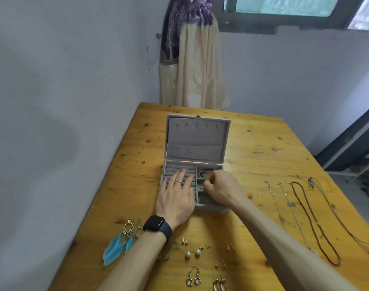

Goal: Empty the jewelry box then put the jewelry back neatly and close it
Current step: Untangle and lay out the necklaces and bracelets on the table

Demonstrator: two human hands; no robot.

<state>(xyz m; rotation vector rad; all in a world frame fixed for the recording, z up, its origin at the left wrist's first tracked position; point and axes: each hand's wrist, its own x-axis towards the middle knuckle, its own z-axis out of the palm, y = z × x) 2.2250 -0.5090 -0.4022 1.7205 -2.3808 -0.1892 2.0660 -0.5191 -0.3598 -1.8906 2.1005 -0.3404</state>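
A grey velvet jewelry box (197,141) stands open mid-table, its lid upright behind the tray. My left hand (176,196) lies flat with straight fingers on the ring rolls of the left half. My right hand (220,189) reaches into the small right compartments with fingers curled, pinching a small metal piece (201,187). A brown round item (205,172) sits in the far right compartment. Blue feather earrings (118,242) lie at the front left. Studs and pearl earrings (193,253) lie in front of the box. Several necklaces (305,208) are stretched out on the right.
The wooden table (263,143) ends at a wall on the left and at its far edge near a hanging curtain (190,59). Gold drop earrings (193,277) lie near the front edge. A black watch (158,225) is on my left wrist.
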